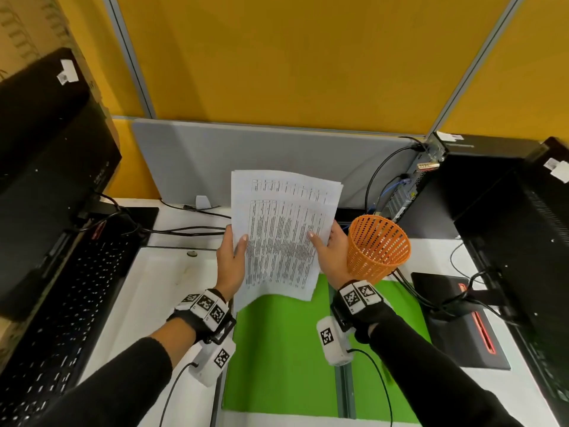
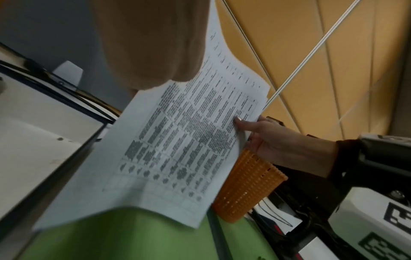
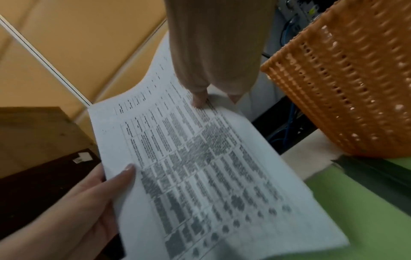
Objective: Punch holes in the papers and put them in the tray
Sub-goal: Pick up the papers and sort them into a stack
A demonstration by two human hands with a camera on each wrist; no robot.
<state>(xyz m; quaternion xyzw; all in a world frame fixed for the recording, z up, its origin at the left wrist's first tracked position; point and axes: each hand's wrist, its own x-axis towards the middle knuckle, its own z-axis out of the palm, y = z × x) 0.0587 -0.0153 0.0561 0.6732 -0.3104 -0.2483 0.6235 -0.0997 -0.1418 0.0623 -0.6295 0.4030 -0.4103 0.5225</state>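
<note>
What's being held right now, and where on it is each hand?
The stack of printed papers, lifted off the desk. The left hand pinches its left edge and the right hand its right edge, both thumbs on the front sheet.

The papers [image 1: 281,232] are held up off the bench [image 1: 147,291] between the left hand [image 1: 231,260] and right hand [image 1: 334,257], with open air beneath them above the green mat [image 1: 277,349]. The orange mesh basket [image 1: 377,246] stands just beside the right hand, crowding that side. Further right, a black computer tower [image 1: 480,192] and its cables [image 1: 412,288] wall the bench in. On the left, a keyboard [image 1: 70,309] and a monitor [image 1: 46,167] close off that edge, leaving a bare white strip of bench beside the left hand. A grey partition panel [image 1: 197,161] blocks the back.
</note>
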